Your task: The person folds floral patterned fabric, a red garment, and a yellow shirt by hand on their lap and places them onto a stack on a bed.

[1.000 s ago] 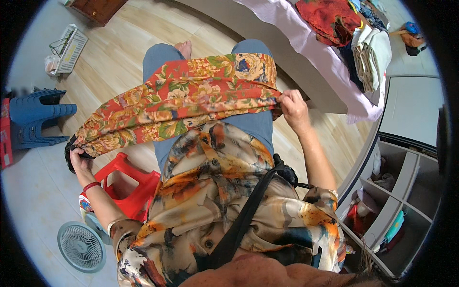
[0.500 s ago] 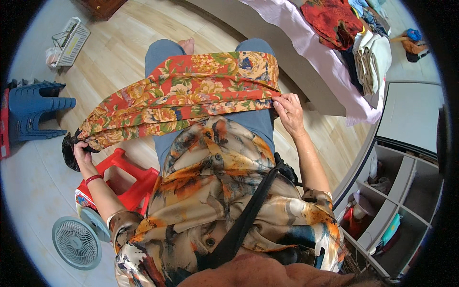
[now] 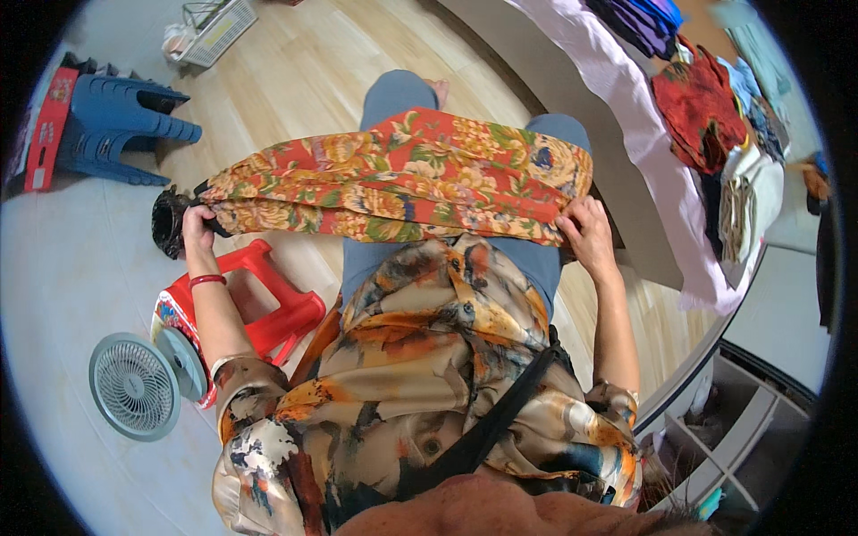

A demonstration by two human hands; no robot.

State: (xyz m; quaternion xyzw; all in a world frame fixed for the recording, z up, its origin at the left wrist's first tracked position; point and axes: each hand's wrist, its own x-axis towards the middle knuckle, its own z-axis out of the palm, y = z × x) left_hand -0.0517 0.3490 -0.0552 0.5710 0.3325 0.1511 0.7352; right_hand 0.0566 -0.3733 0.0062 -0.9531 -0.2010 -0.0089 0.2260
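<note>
We look down at a wooden floor (image 3: 295, 80), with a bed (image 3: 617, 116) heaped with clothes far right. Across our lap we stretch a red floral cloth (image 3: 402, 183), already folded into a long band; further folds seem left to do. Our left hand (image 3: 195, 228) is closed on its left end, our right hand (image 3: 585, 234) pinches its right corner. A red stool (image 3: 268, 308), then a small fan (image 3: 134, 386), sit near left.

red floral cloth (image 3: 402, 179), folded, stretched across lap
</note>
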